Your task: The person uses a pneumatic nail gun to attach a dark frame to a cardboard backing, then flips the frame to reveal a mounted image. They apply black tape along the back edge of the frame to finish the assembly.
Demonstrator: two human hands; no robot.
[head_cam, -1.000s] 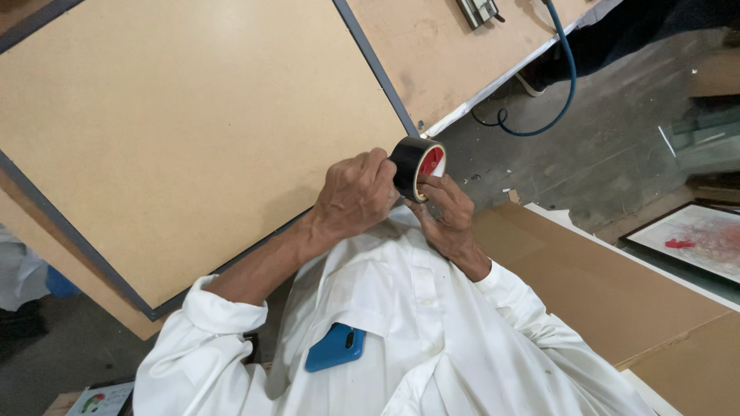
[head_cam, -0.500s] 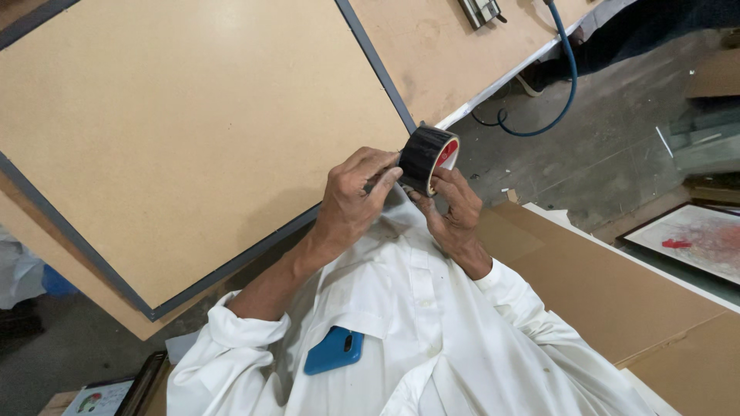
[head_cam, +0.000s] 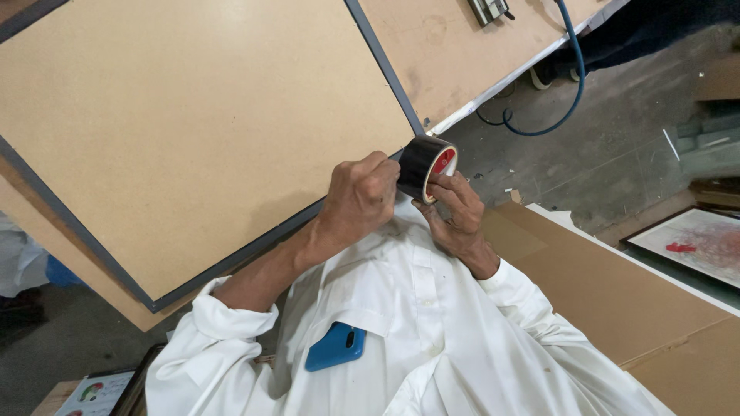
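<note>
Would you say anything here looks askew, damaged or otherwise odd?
Nothing looks damaged or spilled. Both hands, left and right, hold the black tape roll beside the framed board. The blue hose hangs loosely off the table edge.

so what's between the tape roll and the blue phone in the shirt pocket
In the head view, only the white shirt lies between the black tape roll and the blue phone, with the left hand and right hand up at the roll.

I see a wide roll of glossy black adhesive tape with a cardboard core and a red-and-white inner label (head_cam: 426,166), held up in the air close to the chest, just beside the grey-edged corner of the board. It is tilted, its open core facing right and slightly towards me, the black band turned left.
</note>
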